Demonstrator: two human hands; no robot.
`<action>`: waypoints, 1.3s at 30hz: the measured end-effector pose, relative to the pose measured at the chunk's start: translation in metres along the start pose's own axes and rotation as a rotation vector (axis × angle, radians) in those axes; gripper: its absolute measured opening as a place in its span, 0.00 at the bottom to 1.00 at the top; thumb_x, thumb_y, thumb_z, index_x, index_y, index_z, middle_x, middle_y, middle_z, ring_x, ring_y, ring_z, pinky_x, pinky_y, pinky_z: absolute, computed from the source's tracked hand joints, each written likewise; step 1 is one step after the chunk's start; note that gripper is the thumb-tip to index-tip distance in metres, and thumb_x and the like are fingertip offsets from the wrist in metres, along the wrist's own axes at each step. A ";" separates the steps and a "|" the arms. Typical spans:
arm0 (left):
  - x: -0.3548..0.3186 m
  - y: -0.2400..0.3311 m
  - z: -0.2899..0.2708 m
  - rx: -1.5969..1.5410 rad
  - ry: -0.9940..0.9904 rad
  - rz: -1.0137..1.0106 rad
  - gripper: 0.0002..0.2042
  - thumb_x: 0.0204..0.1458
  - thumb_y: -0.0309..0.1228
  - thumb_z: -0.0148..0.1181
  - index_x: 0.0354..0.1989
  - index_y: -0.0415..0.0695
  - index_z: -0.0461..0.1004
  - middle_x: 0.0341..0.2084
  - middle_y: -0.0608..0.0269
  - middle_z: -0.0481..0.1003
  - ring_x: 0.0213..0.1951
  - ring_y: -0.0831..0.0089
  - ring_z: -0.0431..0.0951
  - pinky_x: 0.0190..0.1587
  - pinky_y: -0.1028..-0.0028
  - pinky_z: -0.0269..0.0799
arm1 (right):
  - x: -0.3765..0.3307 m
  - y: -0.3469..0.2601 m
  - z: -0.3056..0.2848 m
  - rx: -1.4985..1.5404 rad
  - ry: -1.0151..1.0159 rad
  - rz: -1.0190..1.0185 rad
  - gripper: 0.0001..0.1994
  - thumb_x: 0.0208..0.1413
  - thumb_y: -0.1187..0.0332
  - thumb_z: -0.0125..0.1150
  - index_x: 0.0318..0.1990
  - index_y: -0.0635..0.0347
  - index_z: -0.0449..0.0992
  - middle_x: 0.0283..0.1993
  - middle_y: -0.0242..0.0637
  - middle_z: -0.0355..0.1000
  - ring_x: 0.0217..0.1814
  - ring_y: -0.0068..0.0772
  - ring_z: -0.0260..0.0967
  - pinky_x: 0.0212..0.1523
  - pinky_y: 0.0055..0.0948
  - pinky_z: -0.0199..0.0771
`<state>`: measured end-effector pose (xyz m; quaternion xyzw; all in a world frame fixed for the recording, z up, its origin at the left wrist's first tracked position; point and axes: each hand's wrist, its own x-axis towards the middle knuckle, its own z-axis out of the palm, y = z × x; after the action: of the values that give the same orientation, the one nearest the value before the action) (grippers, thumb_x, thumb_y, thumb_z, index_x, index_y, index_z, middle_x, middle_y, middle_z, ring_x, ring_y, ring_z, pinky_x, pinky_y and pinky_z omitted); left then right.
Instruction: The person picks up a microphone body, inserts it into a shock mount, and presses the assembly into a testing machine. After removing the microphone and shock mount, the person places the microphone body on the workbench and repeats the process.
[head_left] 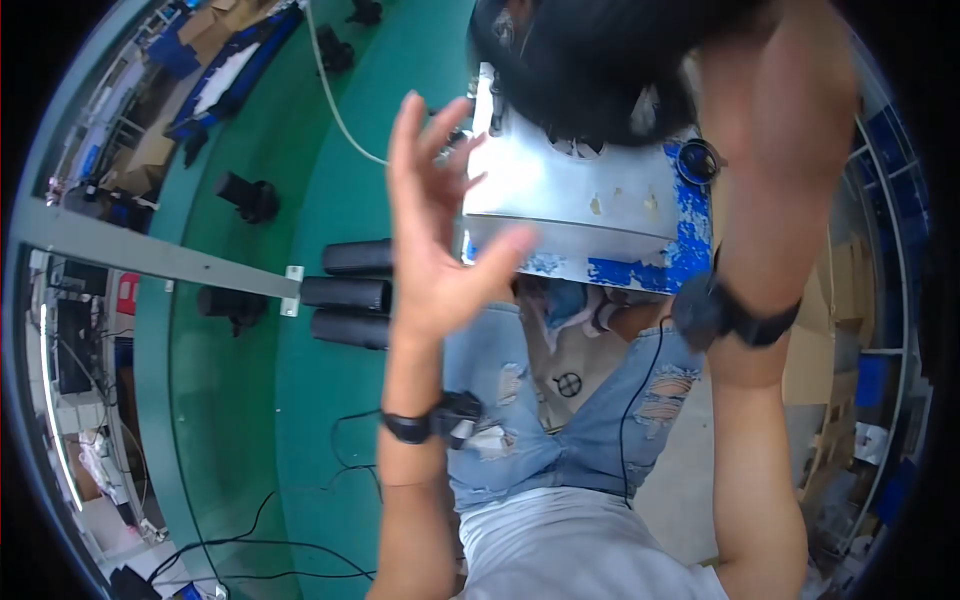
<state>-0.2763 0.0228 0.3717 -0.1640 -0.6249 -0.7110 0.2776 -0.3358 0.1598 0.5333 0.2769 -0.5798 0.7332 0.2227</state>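
My left hand [440, 230] is raised beside a silver metal box [570, 185], its fingers spread and nothing in them. At the top, my right hand [780, 90] is smeared by motion against a large rounded black object [600, 65]. It appears to hold this object up over the far part of the box; the fingertips are hidden and the object's kind is too blurred to make out. The box rests on a worn blue-and-white stand [692, 235]. A black ring-shaped part [699, 160] lies at the stand's right edge.
Several black cylinders [345, 292] lie on the green bench [330, 400] to my left, with more black parts [247, 197] farther left. A grey metal bar [150, 250] crosses there. Dark cables [270, 545] run at lower left. Cardboard [845, 290] and shelves stand right.
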 end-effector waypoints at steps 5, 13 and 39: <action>-0.056 0.010 0.030 -0.348 0.088 -0.175 0.52 0.39 0.27 0.71 0.68 0.37 0.36 0.59 0.48 0.57 0.59 0.62 0.65 0.59 0.66 0.65 | -0.072 -0.001 -0.009 0.036 -0.284 0.325 0.32 0.45 0.70 0.69 0.57 0.66 0.60 0.46 0.37 0.67 0.49 0.25 0.65 0.52 0.27 0.65; -0.111 0.010 0.026 -0.607 0.051 -0.518 0.42 0.44 0.47 0.65 0.64 0.36 0.53 0.55 0.41 0.66 0.53 0.52 0.73 0.54 0.57 0.73 | -0.094 -0.020 -0.037 0.287 -0.478 0.547 0.44 0.34 0.75 0.77 0.61 0.68 0.55 0.45 0.48 0.72 0.51 0.36 0.71 0.53 0.35 0.72; -0.114 0.016 0.039 -0.711 -0.115 -0.414 0.54 0.37 0.34 0.72 0.69 0.38 0.37 0.59 0.49 0.61 0.57 0.63 0.68 0.61 0.68 0.59 | -0.124 0.032 -0.075 0.579 -0.677 0.207 0.55 0.34 0.54 0.78 0.66 0.65 0.46 0.47 0.45 0.69 0.51 0.42 0.71 0.52 0.43 0.76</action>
<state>-0.1808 0.0818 0.3242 -0.1600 -0.3748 -0.9130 0.0194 -0.2753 0.2245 0.4144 0.4926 -0.4155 0.7516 -0.1403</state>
